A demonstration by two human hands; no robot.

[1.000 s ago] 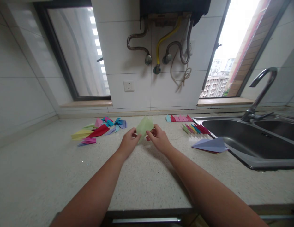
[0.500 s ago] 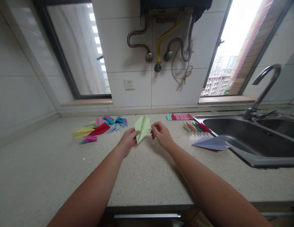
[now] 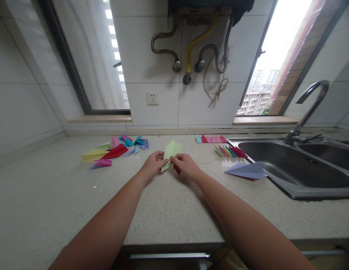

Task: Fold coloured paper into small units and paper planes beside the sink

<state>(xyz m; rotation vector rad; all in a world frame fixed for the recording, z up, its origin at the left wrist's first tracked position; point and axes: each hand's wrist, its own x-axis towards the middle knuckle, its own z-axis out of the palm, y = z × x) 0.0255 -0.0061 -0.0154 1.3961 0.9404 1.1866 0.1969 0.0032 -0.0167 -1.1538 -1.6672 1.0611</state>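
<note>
A light green paper plane is held just above the middle of the counter, its narrow tip toward me. My left hand grips its left edge, thumb on top and fingers partly hidden behind the paper. My right hand pinches the plane's right side near the tip, the thumb and forefinger pressed together. Both hands are close to each other over the speckled counter.
Folded papers in several colours, including a red plane and a yellow one, lie to the left. At right are a row of small folded papers, more coloured ones, a lavender plane and a sink.
My right hand has moved left onto the green paper plane and now pinches it near the tip. The plane has turned slightly in my left hand. The view has shifted a little.
</note>
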